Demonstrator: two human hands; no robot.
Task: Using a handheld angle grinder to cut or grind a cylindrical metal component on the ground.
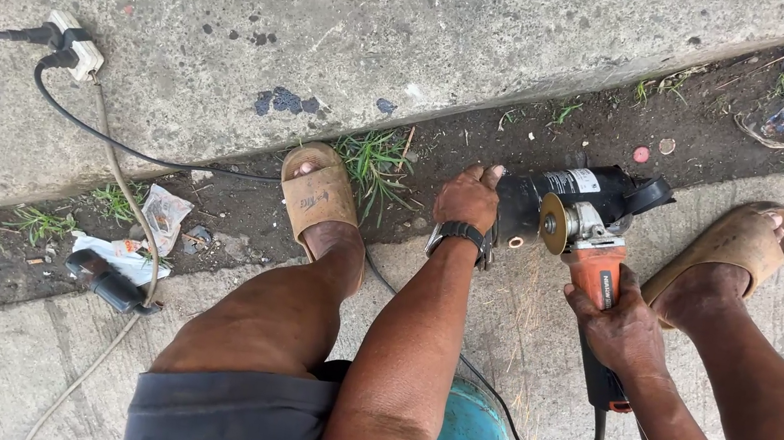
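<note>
We see left hand [467, 198] gripping black pipe [557, 196]; right hand [622, 329] clasps angle grinder [598, 267], disc at pipe end; cut depth n/a.

From my feed, my left hand [468, 198] sits near centre, forearm running up from six o'clock, wrist straight, fingers curled downward in a closed grip, knuckles pointing to twelve o'clock. My right hand [622, 331] comes in from five o'clock, fingers wrapped tight, thumb on top, pointing toward eleven. Both knees are bent and spread, with feet planted at ten and two o'clock.
</note>
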